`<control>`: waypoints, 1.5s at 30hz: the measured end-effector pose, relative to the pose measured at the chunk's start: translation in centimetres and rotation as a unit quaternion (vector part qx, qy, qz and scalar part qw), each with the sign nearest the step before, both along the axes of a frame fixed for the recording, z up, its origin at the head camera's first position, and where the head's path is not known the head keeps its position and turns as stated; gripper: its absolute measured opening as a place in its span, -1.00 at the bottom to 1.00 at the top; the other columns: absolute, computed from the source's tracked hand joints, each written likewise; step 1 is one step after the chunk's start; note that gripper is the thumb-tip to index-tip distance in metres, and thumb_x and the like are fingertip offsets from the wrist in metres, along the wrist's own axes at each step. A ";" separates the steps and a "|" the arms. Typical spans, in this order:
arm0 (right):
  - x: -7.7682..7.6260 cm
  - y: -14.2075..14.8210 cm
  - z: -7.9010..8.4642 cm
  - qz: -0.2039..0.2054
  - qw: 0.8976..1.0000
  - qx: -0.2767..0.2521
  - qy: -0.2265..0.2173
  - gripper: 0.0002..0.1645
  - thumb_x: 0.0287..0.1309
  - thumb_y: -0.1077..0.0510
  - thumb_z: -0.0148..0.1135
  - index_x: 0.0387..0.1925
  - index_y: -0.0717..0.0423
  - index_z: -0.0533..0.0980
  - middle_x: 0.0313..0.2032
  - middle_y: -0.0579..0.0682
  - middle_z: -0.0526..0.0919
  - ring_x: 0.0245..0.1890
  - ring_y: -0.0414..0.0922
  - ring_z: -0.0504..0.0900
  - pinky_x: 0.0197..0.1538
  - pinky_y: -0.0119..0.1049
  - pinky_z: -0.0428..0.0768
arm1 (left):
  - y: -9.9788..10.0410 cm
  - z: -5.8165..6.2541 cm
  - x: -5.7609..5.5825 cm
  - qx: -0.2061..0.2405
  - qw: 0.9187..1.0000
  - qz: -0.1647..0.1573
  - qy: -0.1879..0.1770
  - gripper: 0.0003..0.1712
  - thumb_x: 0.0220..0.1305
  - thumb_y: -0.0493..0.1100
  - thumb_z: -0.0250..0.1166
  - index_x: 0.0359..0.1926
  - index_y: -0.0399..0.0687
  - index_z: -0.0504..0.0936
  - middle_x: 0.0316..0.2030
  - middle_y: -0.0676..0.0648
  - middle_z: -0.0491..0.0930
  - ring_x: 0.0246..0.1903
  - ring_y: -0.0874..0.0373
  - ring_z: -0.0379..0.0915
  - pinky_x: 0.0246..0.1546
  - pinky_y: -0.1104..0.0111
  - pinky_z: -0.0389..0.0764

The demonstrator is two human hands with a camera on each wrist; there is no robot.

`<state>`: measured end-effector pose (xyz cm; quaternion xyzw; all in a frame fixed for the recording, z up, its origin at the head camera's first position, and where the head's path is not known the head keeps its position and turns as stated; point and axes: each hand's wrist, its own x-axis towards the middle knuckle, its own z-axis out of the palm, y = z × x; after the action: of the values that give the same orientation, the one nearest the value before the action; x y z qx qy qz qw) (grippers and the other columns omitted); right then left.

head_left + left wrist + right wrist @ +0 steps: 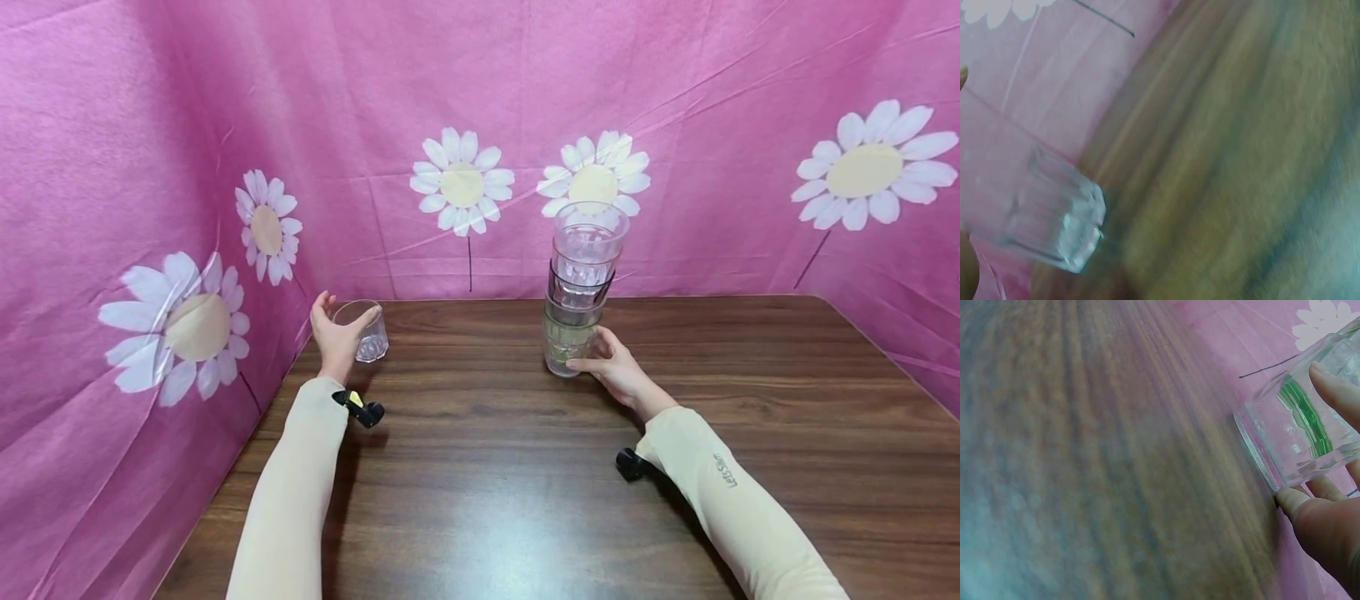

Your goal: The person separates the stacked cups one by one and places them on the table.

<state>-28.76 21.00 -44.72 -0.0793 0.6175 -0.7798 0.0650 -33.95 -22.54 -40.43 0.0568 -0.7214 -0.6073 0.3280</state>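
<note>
L hand (335, 337) has thumb & fingers spread wide around the clear glass (371, 346), nr the back L of the table (465, 408); wrist view's blurry, so can't tell if they actually press on it. That glass is apart from the rest. Further R, also nr the back, is the tall stack of cups (576, 293): several nested already, clear up top, dark & greenish lower, exact no. unclear. R hand (621, 373) grips the stack low down, thumb in front. Stacking looks mostly done, w/ only the L glass left outside it
</note>
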 end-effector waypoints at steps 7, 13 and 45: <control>-0.1 0.0 0.0 0.001 1.000 0.000 0.003 -0.25 0.12 0.58 0.18 0.23 0.02 0.19 -0.01 -0.19 0.53 0.00 -0.25 0.53 0.06 -0.43 0.57 | 1.5 1.8 -0.4 0.007 0.999 -0.011 0.031 0.05 -0.11 -0.28 0.63 0.38 -0.33 0.25 0.24 -0.31 0.39 0.27 -0.12 0.26 0.35 0.17 0.31; 0.0 0.1 -0.1 0.001 1.000 0.005 0.004 -0.25 0.13 0.57 0.18 0.25 0.03 0.19 0.01 -0.19 0.52 0.02 -0.26 0.52 0.08 -0.43 0.55 | 3.7 2.9 -0.5 0.022 0.997 -0.056 0.040 0.02 -0.07 -0.34 0.58 0.39 -0.36 0.23 0.27 -0.35 0.37 0.28 -0.15 0.27 0.35 0.13 0.33; -0.1 0.0 -0.2 -0.001 1.000 -0.004 0.010 -0.24 0.10 0.61 0.17 0.23 0.03 0.20 -0.01 -0.19 0.54 0.00 -0.25 0.55 0.07 -0.42 0.57 | 15.1 8.9 1.3 0.048 0.938 -0.338 0.058 -0.04 0.07 -0.48 0.41 0.45 -0.38 0.13 0.29 -0.35 0.38 0.30 -0.18 0.31 0.33 0.13 0.37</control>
<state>-28.81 21.04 -44.87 -0.0862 0.6152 -0.7815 0.0578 -32.65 -7.47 -31.58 -0.2100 -0.6479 -0.7185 0.1410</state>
